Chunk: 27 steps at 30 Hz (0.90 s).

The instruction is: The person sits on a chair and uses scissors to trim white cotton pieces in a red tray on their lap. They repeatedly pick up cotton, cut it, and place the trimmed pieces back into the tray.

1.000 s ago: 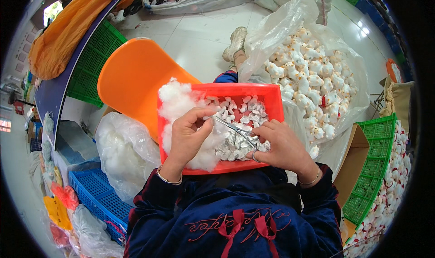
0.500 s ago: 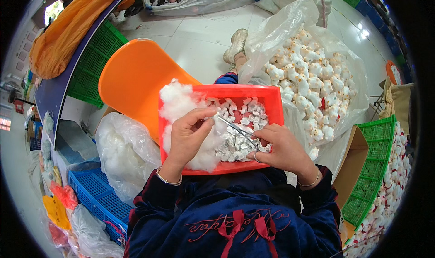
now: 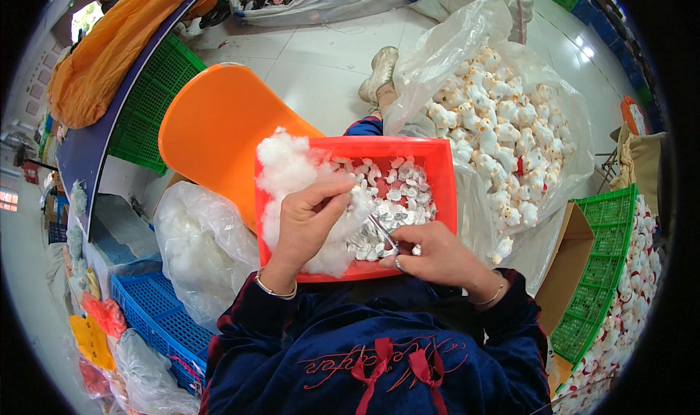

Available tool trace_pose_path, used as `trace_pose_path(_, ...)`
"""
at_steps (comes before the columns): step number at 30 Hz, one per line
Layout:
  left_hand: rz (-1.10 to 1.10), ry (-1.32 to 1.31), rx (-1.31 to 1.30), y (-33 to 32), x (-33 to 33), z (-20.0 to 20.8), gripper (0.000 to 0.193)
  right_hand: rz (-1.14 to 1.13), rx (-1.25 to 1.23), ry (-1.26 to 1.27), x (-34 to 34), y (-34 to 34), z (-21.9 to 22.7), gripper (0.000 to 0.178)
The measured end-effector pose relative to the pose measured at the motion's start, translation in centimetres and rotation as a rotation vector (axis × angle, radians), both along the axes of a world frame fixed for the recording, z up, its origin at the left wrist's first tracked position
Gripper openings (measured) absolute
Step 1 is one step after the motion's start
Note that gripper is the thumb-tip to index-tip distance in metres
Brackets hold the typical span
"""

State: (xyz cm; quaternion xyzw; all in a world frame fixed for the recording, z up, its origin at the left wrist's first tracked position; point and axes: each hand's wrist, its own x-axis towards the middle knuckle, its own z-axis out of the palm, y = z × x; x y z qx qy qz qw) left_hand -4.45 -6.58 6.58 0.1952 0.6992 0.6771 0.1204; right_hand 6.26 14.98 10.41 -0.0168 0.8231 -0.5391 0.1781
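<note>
One red tub is seen. Over it, two hands are counted, one left hand and one right hand, with one metal tool. Inside it, white pieces are heaped too thickly to be counted. Left of it, one orange seat and one stuffing bag are counted; right of it, one toy sack; beyond it, one shoe.
</note>
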Motion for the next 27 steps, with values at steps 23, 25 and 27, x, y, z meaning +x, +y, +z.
trace_pose_path(23,0.206,-0.092,0.024,1.5,0.6,-0.1,0.024,-0.267,0.528,0.609,-0.3,-2.1,-3.5,0.037)
trace_pose_path(25,0.199,-0.092,-0.033,1.4,0.3,-0.1,0.022,-0.257,0.581,0.609,-0.4,-1.8,-3.5,0.039)
trace_pose_path(27,0.172,-0.113,-0.059,1.3,0.0,0.0,0.02,-0.25,0.566,0.624,-0.5,-1.6,-3.8,0.039)
